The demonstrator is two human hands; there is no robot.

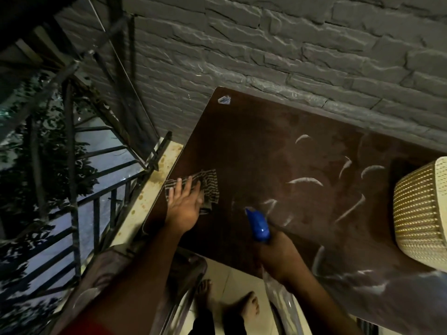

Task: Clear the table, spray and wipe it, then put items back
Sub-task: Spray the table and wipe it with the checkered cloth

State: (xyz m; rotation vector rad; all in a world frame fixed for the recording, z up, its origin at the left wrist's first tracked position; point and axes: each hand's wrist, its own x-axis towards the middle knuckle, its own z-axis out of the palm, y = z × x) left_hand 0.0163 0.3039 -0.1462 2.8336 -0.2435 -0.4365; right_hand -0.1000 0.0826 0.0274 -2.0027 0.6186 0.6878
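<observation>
Table (pixel 278 141) brown, streaked wet, against grey brick wall (pixel 266 44).

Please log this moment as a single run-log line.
phase: spray and wipe | left hand: flat on cloth | right hand: holds spray bottle | table: streaked

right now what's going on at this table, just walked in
A person is cleaning a dark brown table set against a stone wall. The left hand lies flat on a patterned cloth near the table's left edge, fingers spread. The right hand grips a spray bottle with a blue nozzle, aimed over the tabletop. Whitish streaks show across the surface. A woven cream basket is at the right edge of the view.
</observation>
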